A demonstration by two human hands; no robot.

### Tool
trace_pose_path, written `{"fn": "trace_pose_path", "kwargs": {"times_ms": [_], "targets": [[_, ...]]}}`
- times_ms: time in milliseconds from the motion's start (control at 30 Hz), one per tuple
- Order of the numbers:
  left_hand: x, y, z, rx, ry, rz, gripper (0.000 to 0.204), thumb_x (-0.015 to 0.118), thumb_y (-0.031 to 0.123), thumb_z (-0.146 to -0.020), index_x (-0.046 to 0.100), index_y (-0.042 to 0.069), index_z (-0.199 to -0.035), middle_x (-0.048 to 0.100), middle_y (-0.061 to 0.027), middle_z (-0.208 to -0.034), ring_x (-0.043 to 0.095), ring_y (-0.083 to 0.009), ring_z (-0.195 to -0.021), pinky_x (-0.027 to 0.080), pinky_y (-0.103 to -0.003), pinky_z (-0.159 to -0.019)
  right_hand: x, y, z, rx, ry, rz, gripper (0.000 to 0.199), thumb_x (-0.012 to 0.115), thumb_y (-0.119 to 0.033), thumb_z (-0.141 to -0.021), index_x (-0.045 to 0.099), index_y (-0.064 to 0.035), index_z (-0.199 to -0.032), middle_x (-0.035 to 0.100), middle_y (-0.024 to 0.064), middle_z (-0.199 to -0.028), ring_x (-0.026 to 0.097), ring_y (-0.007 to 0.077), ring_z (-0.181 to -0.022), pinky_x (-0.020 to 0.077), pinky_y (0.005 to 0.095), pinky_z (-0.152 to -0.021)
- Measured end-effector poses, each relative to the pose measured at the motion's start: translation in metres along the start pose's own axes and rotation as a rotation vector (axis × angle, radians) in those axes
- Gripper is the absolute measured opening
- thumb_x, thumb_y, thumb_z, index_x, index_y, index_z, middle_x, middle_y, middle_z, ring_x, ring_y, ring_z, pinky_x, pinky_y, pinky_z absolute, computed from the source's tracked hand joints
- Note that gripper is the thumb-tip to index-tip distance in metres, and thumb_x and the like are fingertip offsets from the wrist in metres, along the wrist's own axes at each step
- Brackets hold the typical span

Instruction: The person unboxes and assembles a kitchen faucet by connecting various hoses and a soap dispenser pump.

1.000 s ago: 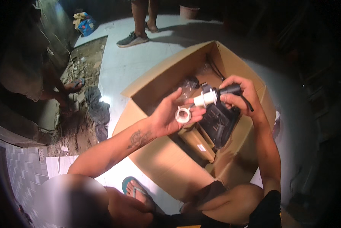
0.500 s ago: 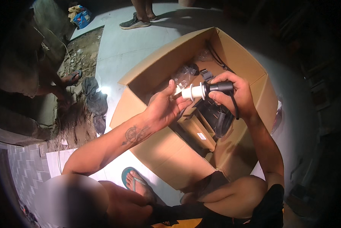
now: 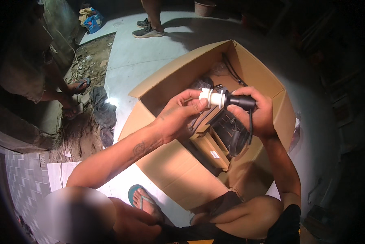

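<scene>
**White fitting on black plug, held over one open box**

One white fitting [image 3: 212, 97] meets one black plug [image 3: 240, 101]. Left hand [image 3: 178, 116] pinches the fitting; right hand [image 3: 259, 114] wraps the plug, above one cardboard box [image 3: 166, 162].

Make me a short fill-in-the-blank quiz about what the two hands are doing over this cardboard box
1. The left hand and the right hand hold a part above an open ____ box.
2. The black piece of the part is gripped by the ____ hand.
3. The left fingers touch the part's ____ end.
4. On the floor, left of the box, lies a crumpled ____.

Missing words: cardboard; right; white; cloth
</scene>
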State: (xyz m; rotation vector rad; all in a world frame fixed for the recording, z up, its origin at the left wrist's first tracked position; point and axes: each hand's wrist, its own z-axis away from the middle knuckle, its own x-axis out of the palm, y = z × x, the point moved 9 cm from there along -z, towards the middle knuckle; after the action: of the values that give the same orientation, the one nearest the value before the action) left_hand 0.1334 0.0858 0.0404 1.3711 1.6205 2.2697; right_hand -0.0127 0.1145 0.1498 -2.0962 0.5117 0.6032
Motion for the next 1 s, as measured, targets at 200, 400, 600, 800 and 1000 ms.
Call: {"fn": "trace_pose_path", "kwargs": {"times_ms": [200, 400, 600, 800, 1000], "targets": [[0.021, 0.059, 0.017, 0.554, 0.102, -0.577, 0.058, 0.074, 0.010, -0.081, 0.044, 0.006, -0.130, 0.060, -0.0070, -0.111, 0.055, -0.0162, -0.108, 0.045, -0.035, -0.095, 0.009, 0.022, 0.003, 0.368, -0.049, -0.479, 0.023, 0.071, -0.005, -0.080, 0.058, 0.0031, -0.098, 0.064, 0.0066, -0.078, 0.059, 0.0080, -0.065, 0.0504, 0.0224, -0.060], [0.023, 0.046, 0.009, 0.243, 0.058, -0.459, 0.029, 0.068, 0.013, -0.088, 0.055, 0.004, -0.112, 0.058, -0.0042, -0.099, 0.054, -0.0098, -0.097, 0.046, -0.028, -0.085, 0.015, 0.012, 0.000, 0.314, -0.070, -0.488, 0.024, 0.071, -0.005, -0.080, 0.058, 0.0024, -0.099, 0.064, 0.0059, -0.080, 0.060, 0.0078, -0.067, 0.0499, 0.0217, -0.061], [0.030, 0.050, 0.014, 0.389, -0.017, -0.533, 0.034, 0.066, 0.013, -0.088, 0.050, 0.004, -0.117, 0.054, -0.0072, -0.111, 0.055, -0.0128, -0.098, 0.047, -0.030, -0.087, 0.000, -0.008, -0.002, 0.155, -0.019, -0.307, 0.025, 0.076, -0.009, -0.075, 0.062, 0.0000, -0.094, 0.066, 0.0064, -0.083, 0.063, 0.0111, -0.076, 0.0500, 0.0245, -0.069], [0.006, 0.036, 0.011, 0.199, 0.071, -0.252, 0.051, 0.051, 0.038, -0.094, 0.038, 0.004, -0.131, 0.049, -0.0140, -0.122, 0.053, -0.0220, -0.108, 0.045, -0.040, -0.094, -0.011, -0.024, -0.007, -0.007, 0.013, -0.125, 0.026, 0.077, -0.010, -0.072, 0.063, -0.0012, -0.093, 0.067, 0.0098, -0.083, 0.065, 0.0154, -0.076, 0.0501, 0.0265, -0.069], [0.042, 0.085, 0.041, 0.770, -0.093, -0.838, 0.050, 0.037, 0.042, -0.099, 0.060, -0.002, -0.107, 0.048, -0.0195, -0.127, 0.048, -0.0251, -0.119, 0.039, -0.039, -0.099, -0.016, -0.013, -0.009, 0.032, 0.031, -0.163, 0.026, 0.078, -0.010, -0.073, 0.063, -0.0019, -0.093, 0.067, 0.0077, -0.082, 0.065, 0.0142, -0.074, 0.0498, 0.0266, -0.068]]}}
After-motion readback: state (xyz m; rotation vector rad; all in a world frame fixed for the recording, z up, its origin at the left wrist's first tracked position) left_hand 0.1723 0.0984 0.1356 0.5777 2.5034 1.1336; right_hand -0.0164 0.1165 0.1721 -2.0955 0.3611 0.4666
